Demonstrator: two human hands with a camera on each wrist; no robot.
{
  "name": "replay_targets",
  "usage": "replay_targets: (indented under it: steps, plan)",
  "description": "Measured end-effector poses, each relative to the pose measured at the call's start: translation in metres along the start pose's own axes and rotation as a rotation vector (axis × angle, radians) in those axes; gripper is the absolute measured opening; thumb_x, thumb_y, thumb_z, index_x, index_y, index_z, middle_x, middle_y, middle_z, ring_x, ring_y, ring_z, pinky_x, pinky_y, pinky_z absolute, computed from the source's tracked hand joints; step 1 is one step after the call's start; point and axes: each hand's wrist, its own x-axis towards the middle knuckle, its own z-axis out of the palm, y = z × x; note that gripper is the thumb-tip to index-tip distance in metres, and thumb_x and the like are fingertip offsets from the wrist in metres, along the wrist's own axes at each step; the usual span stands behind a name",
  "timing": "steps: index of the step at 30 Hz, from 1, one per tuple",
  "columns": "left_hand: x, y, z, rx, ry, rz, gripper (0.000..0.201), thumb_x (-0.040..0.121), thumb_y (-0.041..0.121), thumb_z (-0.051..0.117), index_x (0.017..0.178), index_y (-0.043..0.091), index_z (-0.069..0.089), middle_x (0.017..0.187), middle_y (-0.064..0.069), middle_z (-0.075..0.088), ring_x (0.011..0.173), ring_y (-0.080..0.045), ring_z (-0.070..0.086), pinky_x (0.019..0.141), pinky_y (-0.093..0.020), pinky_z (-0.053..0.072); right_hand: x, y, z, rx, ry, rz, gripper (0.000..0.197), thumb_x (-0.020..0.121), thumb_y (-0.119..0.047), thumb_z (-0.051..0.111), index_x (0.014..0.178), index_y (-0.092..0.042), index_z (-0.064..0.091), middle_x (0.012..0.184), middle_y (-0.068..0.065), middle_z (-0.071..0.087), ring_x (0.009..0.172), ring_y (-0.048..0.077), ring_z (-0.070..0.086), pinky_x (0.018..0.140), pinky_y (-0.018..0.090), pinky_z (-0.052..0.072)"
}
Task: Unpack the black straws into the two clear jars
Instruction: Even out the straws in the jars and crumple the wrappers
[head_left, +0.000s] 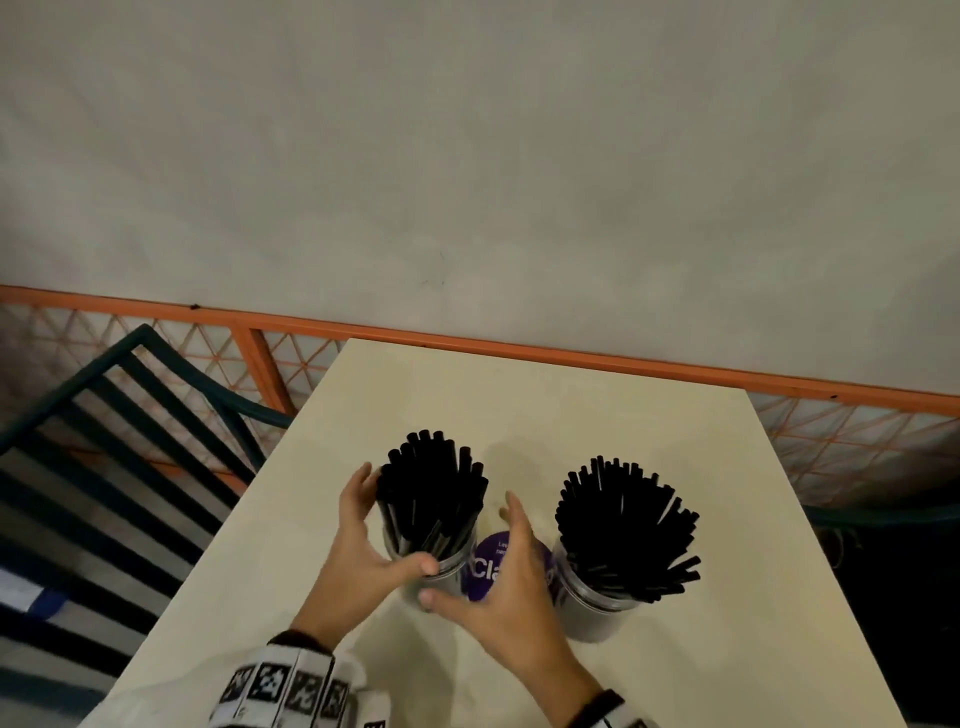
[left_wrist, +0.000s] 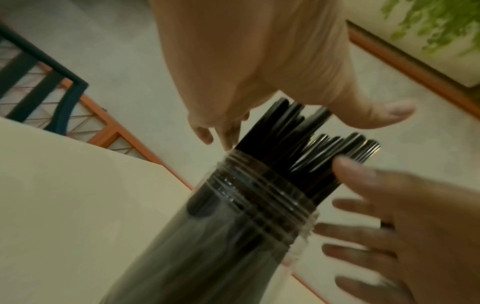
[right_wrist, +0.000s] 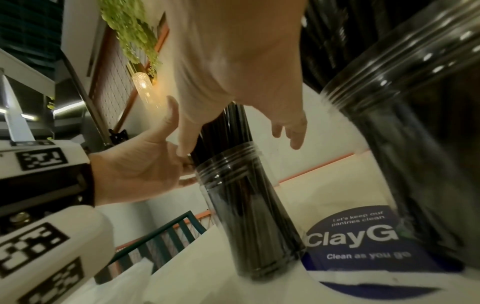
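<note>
Two clear jars stood on the desk (head_left: 753, 649), both packed with black straws (head_left: 431, 488) standing roughly upright, tips fanning outward; no loose straws or packet showed, so the task looked nearly done. The left jar (head_left: 441, 571) sat between the left hand (head_left: 358, 551) and right hand (head_left: 511, 582), fingers relaxed and spread, thumbs touching it. The right jar (head_left: 597, 613) stood nearby, untouched

1. Bare table (head_left: 545, 405) lies beyond the two jars, up to the orange railing (head_left: 571, 358);
2. Between left jar (head_left: 441, 571) and right jar (head_left: 597, 608) the gap is narrow, filled by the right hand (head_left: 511, 577);
3. Splayed straws (head_left: 626, 519) overhang the right jar's rim.
</note>
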Motion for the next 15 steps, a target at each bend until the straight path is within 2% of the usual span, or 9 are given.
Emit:
replay_targets:
  steps: [2, 3, 4, 6, 8, 10, 12, 14, 15]
  plan:
    - [0.015, 0.003, -0.001, -0.029, -0.137, 0.009, 0.137, 0.028, 0.051, 0.084, 0.137, 0.031, 0.005, 0.133, 0.013, 0.032, 0.12, 0.02, 0.034, 0.096, -0.002, 0.03, 0.018, -0.006, 0.006, 0.026, -0.004, -0.034, 0.131, 0.047, -0.056, 0.083, 0.144, -0.035, -0.002, 0.149, -0.01, 0.02, 0.14, 0.01, 0.018, 0.117, 0.034, 0.02]
    - [0.022, 0.004, -0.002, -0.04, -0.175, 0.029, 0.142, 0.025, 0.055, 0.085, 0.139, 0.03, 0.004, 0.13, 0.018, 0.033, 0.111, 0.029, 0.034, 0.088, 0.005, 0.03, 0.027, -0.008, 0.009, 0.033, -0.009, -0.06, 0.133, 0.044, -0.059, 0.082, 0.144, -0.037, -0.002, 0.146, -0.013, 0.023, 0.139, 0.01, 0.019, 0.118, 0.04, 0.02]
    - [0.029, 0.005, -0.002, -0.045, -0.198, 0.048, 0.142, 0.025, 0.058, 0.085, 0.139, 0.029, 0.005, 0.127, 0.023, 0.032, 0.106, 0.033, 0.034, 0.085, 0.007, 0.03, 0.034, -0.012, 0.012, 0.022, -0.018, -0.094, 0.133, 0.042, -0.06, 0.081, 0.143, -0.038, -0.002, 0.141, -0.018, 0.026, 0.138, 0.008, 0.021, 0.118, 0.046, 0.019]
    - [0.037, 0.007, 0.002, -0.041, -0.204, 0.075, 0.127, 0.032, 0.051, 0.087, 0.135, 0.034, 0.014, 0.125, 0.025, 0.034, 0.106, 0.032, 0.036, 0.085, 0.007, 0.03, 0.044, -0.019, 0.02, -0.022, -0.013, -0.154, 0.125, 0.048, -0.054, 0.078, 0.144, -0.036, 0.001, 0.135, -0.023, 0.034, 0.134, 0.005, 0.027, 0.116, 0.051, 0.019]
    - [0.037, 0.007, 0.009, -0.064, -0.151, 0.097, 0.099, 0.047, 0.033, 0.09, 0.123, 0.042, 0.027, 0.124, 0.022, 0.042, 0.107, 0.027, 0.041, 0.085, 0.006, 0.033, 0.051, -0.023, 0.028, 0.007, 0.034, -0.19, 0.109, 0.056, -0.048, 0.076, 0.142, -0.034, 0.01, 0.125, -0.032, 0.041, 0.126, 0.003, 0.039, 0.113, 0.051, 0.027]
    - [0.032, 0.006, 0.014, -0.107, -0.084, 0.111, 0.085, 0.053, 0.026, 0.088, 0.117, 0.041, 0.034, 0.121, 0.018, 0.048, 0.108, 0.021, 0.045, 0.085, 0.003, 0.036, 0.054, -0.022, 0.033, 0.077, 0.075, -0.196, 0.098, 0.06, -0.052, 0.075, 0.139, -0.037, 0.019, 0.123, -0.026, 0.05, 0.122, 0.007, 0.048, 0.109, 0.049, 0.035]
    - [0.027, 0.004, 0.012, -0.143, -0.066, 0.126, 0.089, 0.047, 0.038, 0.088, 0.118, 0.04, 0.035, 0.122, 0.018, 0.048, 0.112, 0.016, 0.046, 0.086, 0.0, 0.037, 0.052, -0.018, 0.031, 0.101, 0.075, -0.201, 0.096, 0.059, -0.049, 0.076, 0.134, -0.052, 0.016, 0.128, -0.012, 0.049, 0.124, 0.014, 0.048, 0.106, 0.047, 0.04]
    - [0.025, 0.002, 0.006, -0.145, -0.122, 0.13, 0.103, 0.038, 0.053, 0.084, 0.124, 0.04, 0.029, 0.126, 0.021, 0.042, 0.114, 0.019, 0.041, 0.087, 0.002, 0.034, 0.049, -0.011, 0.024, 0.098, 0.05, -0.223, 0.104, 0.057, -0.044, 0.08, 0.129, -0.063, 0.007, 0.133, -0.008, 0.042, 0.128, 0.015, 0.043, 0.107, 0.045, 0.04]
    - [0.025, 0.0, 0.002, -0.134, -0.16, 0.133, 0.111, 0.036, 0.055, 0.084, 0.128, 0.038, 0.024, 0.129, 0.023, 0.037, 0.115, 0.022, 0.038, 0.088, 0.003, 0.032, 0.048, -0.008, 0.021, 0.096, 0.036, -0.231, 0.108, 0.054, -0.049, 0.082, 0.128, -0.064, 0.004, 0.137, -0.008, 0.038, 0.13, 0.013, 0.041, 0.109, 0.042, 0.039]
